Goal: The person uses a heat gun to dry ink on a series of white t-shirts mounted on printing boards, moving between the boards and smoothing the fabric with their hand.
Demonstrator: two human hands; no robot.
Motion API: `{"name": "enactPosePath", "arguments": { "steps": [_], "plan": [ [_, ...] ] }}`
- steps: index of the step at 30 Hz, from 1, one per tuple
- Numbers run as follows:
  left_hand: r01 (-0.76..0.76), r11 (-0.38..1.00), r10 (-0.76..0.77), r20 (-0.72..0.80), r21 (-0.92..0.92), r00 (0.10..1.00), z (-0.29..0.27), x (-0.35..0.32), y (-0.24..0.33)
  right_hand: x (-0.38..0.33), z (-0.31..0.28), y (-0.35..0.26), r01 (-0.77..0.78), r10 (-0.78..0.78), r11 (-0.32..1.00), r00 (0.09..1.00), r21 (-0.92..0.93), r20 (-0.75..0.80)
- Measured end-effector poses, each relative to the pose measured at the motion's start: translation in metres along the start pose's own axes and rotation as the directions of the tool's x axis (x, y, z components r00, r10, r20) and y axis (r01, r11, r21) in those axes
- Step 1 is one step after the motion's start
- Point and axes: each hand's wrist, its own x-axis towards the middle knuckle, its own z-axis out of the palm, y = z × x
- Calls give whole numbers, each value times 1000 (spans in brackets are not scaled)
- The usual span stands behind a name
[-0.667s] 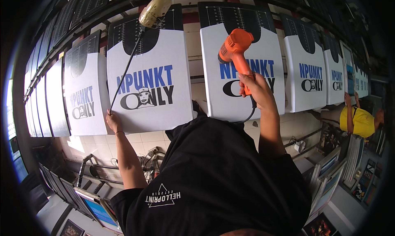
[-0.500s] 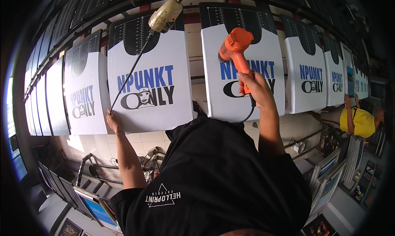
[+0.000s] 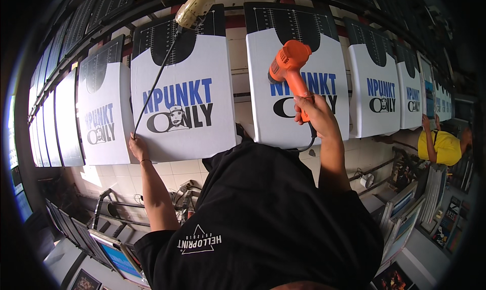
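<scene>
Orange heat gun (image 3: 290, 62) is up in the right hand (image 3: 319, 119), over a white cloth (image 3: 326, 62). The right fingers wrap around its handle. Its nose points left, away from those fingers. The left hand (image 3: 137, 147) has its fingers pinched together on a thin black cord (image 3: 161, 76).

The white cloth lies on a black board (image 3: 296, 22) with pale marks, which shows past the right fingers. Next to the left fingers, on their right side, is another white cloth (image 3: 187, 92) with big blue and black letters. More cloths sit in a row on both sides of the hands. Pale floor tiles (image 3: 121, 181) show below the left fingers, with sunshine on some.

Up past the left fingers, the cord goes to a cream plug piece (image 3: 195, 9). A blue picture frame (image 3: 120, 259) leans below the left hand. Far to the right of the right fingers, a person in a yellow top (image 3: 443, 148) is by the row.

The gun and right fingers hide some letters. The cord crosses in front of the letters near the left fingers.
</scene>
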Motion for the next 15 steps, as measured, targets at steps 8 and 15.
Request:
{"name": "enactPosePath", "arguments": {
  "steps": [8, 15],
  "plan": [
    [48, 999, -48, -1, -11, 999, -4, -6, 10, -24, 3, 3, -43, 42, 999, 999, 9, 5],
    [-12, 1000, 12, -3, 25, 1000, 1, 0, -3, -40, 2, 10, -89, 89, 996, 996, 17, -3]
  ]
}}
